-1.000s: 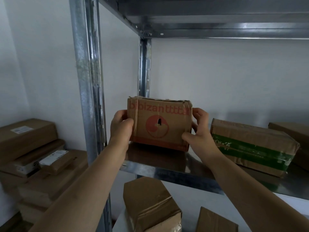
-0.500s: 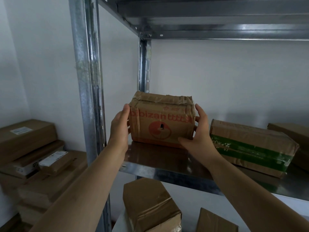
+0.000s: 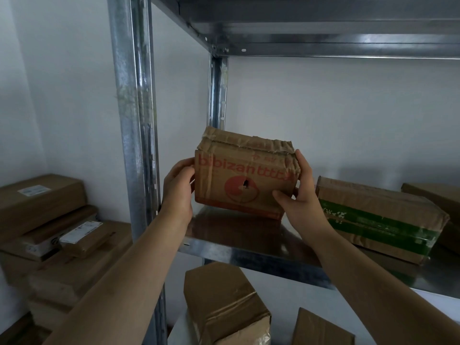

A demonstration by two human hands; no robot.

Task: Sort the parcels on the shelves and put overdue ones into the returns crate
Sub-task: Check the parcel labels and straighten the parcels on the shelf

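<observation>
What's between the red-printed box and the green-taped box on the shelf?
Only the right hand, gripping the red-printed box; behind it bare shelf before the green-taped box, head view.

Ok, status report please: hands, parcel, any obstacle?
Left hand and right hand grip red-printed parcel, tilted over metal shelf. Green-taped parcel close right.

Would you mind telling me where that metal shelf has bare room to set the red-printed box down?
Bare metal lies under and in front of the red-printed box, between the front upright and the green-taped parcel. Both hands hold the box tilted there. To the right it is crowded: the green-taped parcel, then another parcel behind it.
</observation>
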